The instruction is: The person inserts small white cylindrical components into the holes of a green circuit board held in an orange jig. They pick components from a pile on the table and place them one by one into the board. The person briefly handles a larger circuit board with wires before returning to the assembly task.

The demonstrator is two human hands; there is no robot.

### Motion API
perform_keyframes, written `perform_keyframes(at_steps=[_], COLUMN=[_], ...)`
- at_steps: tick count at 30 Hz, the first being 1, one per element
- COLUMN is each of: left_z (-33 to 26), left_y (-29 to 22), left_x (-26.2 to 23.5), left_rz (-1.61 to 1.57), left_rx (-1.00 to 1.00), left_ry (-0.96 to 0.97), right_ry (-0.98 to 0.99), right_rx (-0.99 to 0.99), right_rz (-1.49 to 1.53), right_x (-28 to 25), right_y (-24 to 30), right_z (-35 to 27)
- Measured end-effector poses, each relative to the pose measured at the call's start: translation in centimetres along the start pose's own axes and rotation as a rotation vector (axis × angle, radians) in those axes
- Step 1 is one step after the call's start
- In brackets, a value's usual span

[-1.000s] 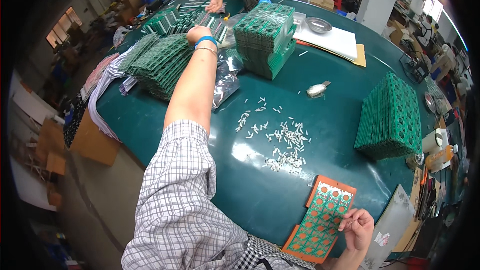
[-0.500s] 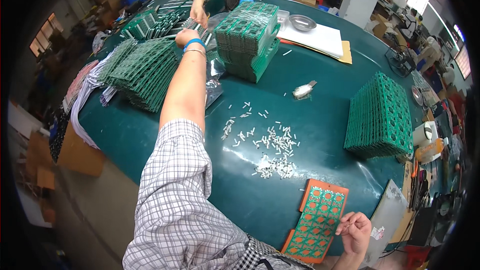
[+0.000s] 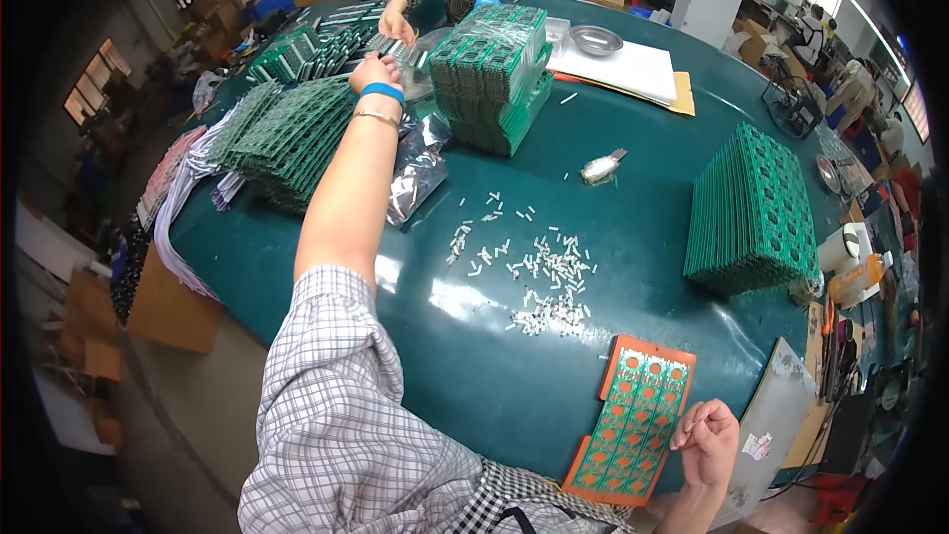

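Note:
My left hand (image 3: 374, 73), with a blue wristband, reaches to the far left. Its fingers curl at the near edge of a small circuit board strip (image 3: 381, 44), whose far side a co-worker's hand (image 3: 396, 26) holds. At the lower right, my right hand (image 3: 708, 435) is closed, thumb against fingertips, beside the edge of an orange fixture (image 3: 647, 347). Anything in that pinch is too small to make out. Green circuit board panels (image 3: 633, 425) lie in the fixture. Beyond it are loose small white pieces (image 3: 554, 282), scattered and heaped on the green table (image 3: 465, 376).
Stacked green panels stand at the left (image 3: 287, 143), back centre (image 3: 486, 69) and right (image 3: 756, 208). A silvery bag (image 3: 417, 173) lies below my left wrist. White sheets (image 3: 633, 74) and a metal dish (image 3: 596, 40) sit at the back. A grey board (image 3: 766, 435) lies right of my right hand.
My left hand has turned slightly, showing more of its fingers. The co-worker's arm has drawn back a little. My right hand stays beside the fixture; the whole view has shifted slightly.

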State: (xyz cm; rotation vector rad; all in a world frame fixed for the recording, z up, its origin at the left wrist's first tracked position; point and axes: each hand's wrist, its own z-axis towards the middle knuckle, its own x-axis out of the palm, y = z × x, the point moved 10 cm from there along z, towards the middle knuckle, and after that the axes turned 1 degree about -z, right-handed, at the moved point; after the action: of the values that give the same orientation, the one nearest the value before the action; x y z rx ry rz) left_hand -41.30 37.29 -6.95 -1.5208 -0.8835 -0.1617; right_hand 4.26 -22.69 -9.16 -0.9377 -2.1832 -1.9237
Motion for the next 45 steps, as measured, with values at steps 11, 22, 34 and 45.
perform_keyframes(at_steps=[11, 22, 34, 45], left_z=[-33.1, -52.9, -51.9, -52.5], left_y=[5.9, 15.5, 18.4, 18.7], left_x=[-3.7, -4.6, -5.6, -5.6], left_rz=[-0.393, 0.085, 0.119, 0.027], left_rx=[-0.818, -1.064, -1.044, -1.082], left_ry=[0.577, 0.755, 0.718, 0.861], right_ry=[-0.008, 0.061, 0.077, 0.103], right_rx=[0.065, 0.079, -0.285, -0.314], right_rz=[-0.285, -0.228, -0.83, -1.27], right_x=[-1.0, -0.5, 0.0, 1.2], right_y=[-0.4, -1.4, 0.9, 3.1], right_z=[-0.3, -1.2, -1.0, 3.6])
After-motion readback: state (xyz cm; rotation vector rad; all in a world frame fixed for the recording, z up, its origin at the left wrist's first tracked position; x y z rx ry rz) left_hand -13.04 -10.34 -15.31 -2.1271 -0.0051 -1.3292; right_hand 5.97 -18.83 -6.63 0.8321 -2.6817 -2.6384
